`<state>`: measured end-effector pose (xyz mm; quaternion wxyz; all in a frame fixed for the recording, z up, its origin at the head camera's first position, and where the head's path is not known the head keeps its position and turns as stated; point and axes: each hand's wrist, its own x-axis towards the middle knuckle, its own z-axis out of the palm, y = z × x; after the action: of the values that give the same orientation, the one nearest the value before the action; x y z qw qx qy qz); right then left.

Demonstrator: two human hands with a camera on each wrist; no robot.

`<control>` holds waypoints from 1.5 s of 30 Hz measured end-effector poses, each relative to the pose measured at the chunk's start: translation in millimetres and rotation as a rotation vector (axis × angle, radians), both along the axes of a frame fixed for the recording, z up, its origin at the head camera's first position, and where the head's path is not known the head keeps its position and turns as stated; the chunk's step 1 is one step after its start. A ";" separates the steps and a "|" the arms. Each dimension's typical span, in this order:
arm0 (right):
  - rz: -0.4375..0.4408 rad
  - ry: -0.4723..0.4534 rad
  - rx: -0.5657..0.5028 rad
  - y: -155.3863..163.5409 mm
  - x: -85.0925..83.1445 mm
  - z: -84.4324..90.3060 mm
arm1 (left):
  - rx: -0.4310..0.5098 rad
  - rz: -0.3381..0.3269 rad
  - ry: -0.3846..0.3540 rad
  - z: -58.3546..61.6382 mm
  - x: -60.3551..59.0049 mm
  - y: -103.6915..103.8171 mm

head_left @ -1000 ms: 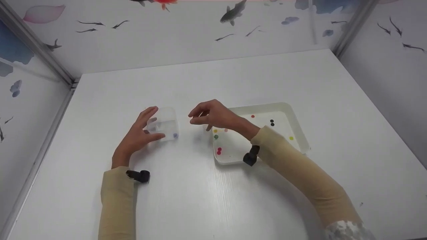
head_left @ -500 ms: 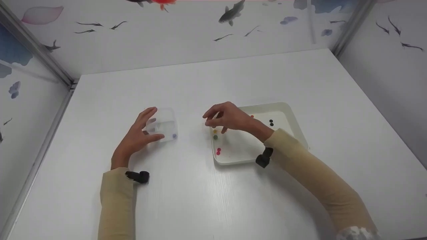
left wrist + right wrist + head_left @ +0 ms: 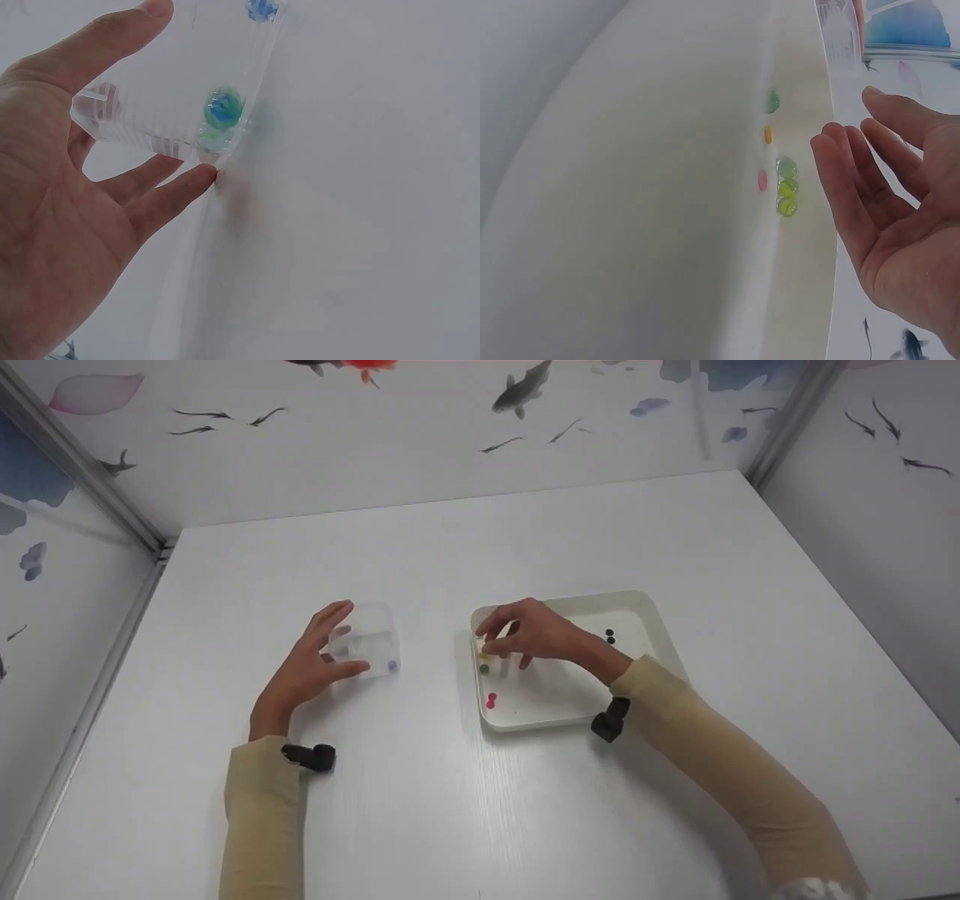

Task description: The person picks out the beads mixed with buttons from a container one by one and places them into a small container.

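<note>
My left hand [image 3: 304,667] holds a clear plastic box [image 3: 371,641] on the table, thumb on the near side and fingers on the far side. In the left wrist view, a blue-green marble [image 3: 223,108] and a blue marble [image 3: 262,9] show through its wall. Over the left side of a white tray [image 3: 667,637] hovers my right hand [image 3: 536,630], fingers loosely bent and nothing between them. Several clear yellow-green marbles [image 3: 787,187] line up along the tray wall in the right wrist view. A green marble [image 3: 771,101] lies farther along.
Inside the tray are small black pieces [image 3: 610,636], pinkish-red pieces [image 3: 492,700], a yellow piece [image 3: 768,135] and a pink piece [image 3: 763,181]. Walls printed with fish enclose the white table [image 3: 420,795] at the back and sides.
From the gap between box and tray, my right hand has moved right, over the tray's left side. My left hand and the box stay in place.
</note>
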<state>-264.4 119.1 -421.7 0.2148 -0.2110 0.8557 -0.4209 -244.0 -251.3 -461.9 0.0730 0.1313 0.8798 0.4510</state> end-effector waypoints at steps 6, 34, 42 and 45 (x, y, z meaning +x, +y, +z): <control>0.005 0.030 0.028 1.3 2.7 -3.7 | 0.007 -0.005 0.006 -1.2 -1.4 -1.1; 0.028 -0.016 0.203 -9.2 7.5 -14.2 | -0.010 -0.001 0.018 -1.1 -1.1 -1.4; 0.039 0.008 0.198 -13.7 6.8 -18.6 | 0.002 -0.003 0.014 -2.6 -1.2 -1.4; 0.039 0.009 0.211 -14.8 7.0 -19.4 | -0.002 -0.003 0.020 -2.2 -0.5 -0.3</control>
<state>-257.4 104.3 -441.1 0.2402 -0.2056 0.8920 -0.3232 -244.5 -251.6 -464.1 0.0652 0.1367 0.8807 0.4488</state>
